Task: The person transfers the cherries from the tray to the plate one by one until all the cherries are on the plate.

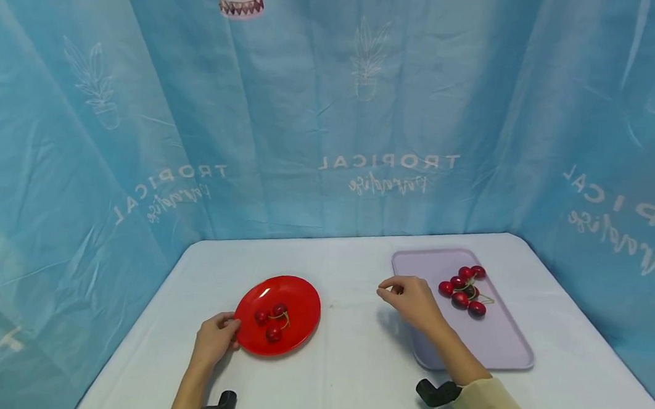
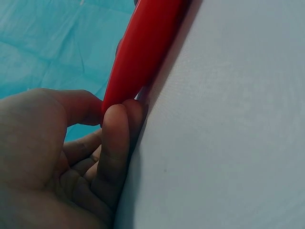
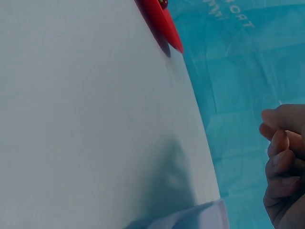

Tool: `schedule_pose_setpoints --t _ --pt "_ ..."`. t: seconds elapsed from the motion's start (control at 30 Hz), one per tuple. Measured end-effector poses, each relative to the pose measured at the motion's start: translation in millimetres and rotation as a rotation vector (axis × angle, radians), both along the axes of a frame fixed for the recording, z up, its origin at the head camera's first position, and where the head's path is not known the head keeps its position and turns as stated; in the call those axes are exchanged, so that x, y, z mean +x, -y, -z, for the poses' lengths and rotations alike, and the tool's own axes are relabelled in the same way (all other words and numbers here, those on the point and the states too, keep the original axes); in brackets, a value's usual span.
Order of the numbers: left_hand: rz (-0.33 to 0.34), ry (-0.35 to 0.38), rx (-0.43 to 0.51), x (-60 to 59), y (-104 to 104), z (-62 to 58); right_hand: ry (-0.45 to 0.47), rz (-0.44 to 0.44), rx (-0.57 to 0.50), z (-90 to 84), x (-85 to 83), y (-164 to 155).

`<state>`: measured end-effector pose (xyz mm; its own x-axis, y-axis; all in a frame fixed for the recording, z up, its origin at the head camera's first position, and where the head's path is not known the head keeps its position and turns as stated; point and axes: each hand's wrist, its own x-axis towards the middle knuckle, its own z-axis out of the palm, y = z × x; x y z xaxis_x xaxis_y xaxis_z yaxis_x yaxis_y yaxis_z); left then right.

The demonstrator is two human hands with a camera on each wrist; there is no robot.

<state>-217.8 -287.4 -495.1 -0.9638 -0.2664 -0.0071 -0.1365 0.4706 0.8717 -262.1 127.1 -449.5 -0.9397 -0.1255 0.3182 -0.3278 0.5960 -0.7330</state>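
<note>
My left hand (image 1: 213, 340) pinches the left rim of a red plate (image 1: 305, 317), thumb on top and fingers beneath. In the left wrist view, the fingers (image 2: 116, 129) lie under the plate's edge, just above the table. Three cherries (image 1: 273, 334) with green stems lie on the plate. My right hand (image 1: 414, 300) hovers near the left edge of a pale lilac tray (image 1: 492, 349), fingers loosely curled. Nothing shows between thumb and fingertips in the right wrist view. Several dark red cherries (image 1: 459, 300) sit clustered with their stems toward the tray's upper right.
A white table (image 1: 347, 354) carries both the plate and the tray, with a stretch of its surface between them. Blue printed curtains (image 1: 332, 118) hang behind the table and along both sides. Each wrist wears a black strapped device (image 1: 438, 393).
</note>
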Motion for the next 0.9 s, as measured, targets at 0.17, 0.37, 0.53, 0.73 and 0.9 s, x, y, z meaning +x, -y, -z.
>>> schedule_pose_setpoints --t 0.17,0.37,0.53,0.73,0.9 --pt "0.001 0.006 0.010 -0.5 0 -0.1 0.010 0.005 0.008 1.5 -1.1 -9" --pt "-0.013 0.006 -0.001 -0.4 0 -1.3 0.034 0.016 -0.004 1.9 -2.0 -20" --pt "-0.017 0.013 -0.014 -1.3 -1 -1.8 0.027 0.036 0.005 4.0 -3.9 -29" --pt "-0.021 0.022 -0.016 -3.5 0 -0.4 0.009 0.067 0.036 2.2 -1.2 -40" --pt "-0.015 0.019 -0.004 -3.6 1 0.9 -0.006 0.099 0.056 0.8 0.7 -52"
